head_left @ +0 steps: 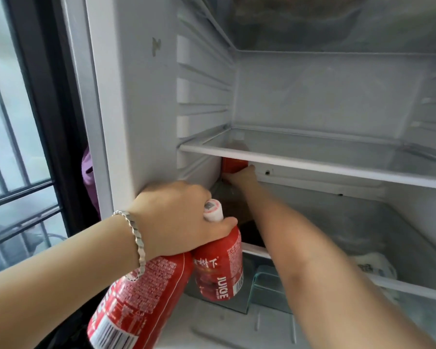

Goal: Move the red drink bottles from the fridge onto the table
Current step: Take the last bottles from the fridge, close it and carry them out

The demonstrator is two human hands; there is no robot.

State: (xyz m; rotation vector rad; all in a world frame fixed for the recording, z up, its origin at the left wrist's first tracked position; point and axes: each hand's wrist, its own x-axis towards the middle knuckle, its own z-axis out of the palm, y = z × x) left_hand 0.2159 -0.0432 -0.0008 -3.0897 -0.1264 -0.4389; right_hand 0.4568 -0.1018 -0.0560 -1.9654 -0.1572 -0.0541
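Three red bottles in view, none on a table.

First red bottle (141, 298): lower left of frame, tilted, base toward the bottom edge. Second red bottle (219, 273): just right of it, touching, near upright, white cap (213, 210) showing, label reads "JUICE". Both hang in front of the open fridge (141, 96), lower centre-left.

Left hand (176, 217): fingers curled together round both necks, thumb pressed over the second bottle's shoulder. Metal bracelet (136, 238) on the wrist.

Third red bottle (233, 164): inside the fridge, centre of frame, back left corner, top hidden behind the glass shelf (312, 163) rim.

Right hand (242, 176): grips its lower part, thumb up against the side. Other fingers hidden; spread cannot be told.

White bag (373, 265) at right on a lower shelf. Barred window (10, 122) at far left.
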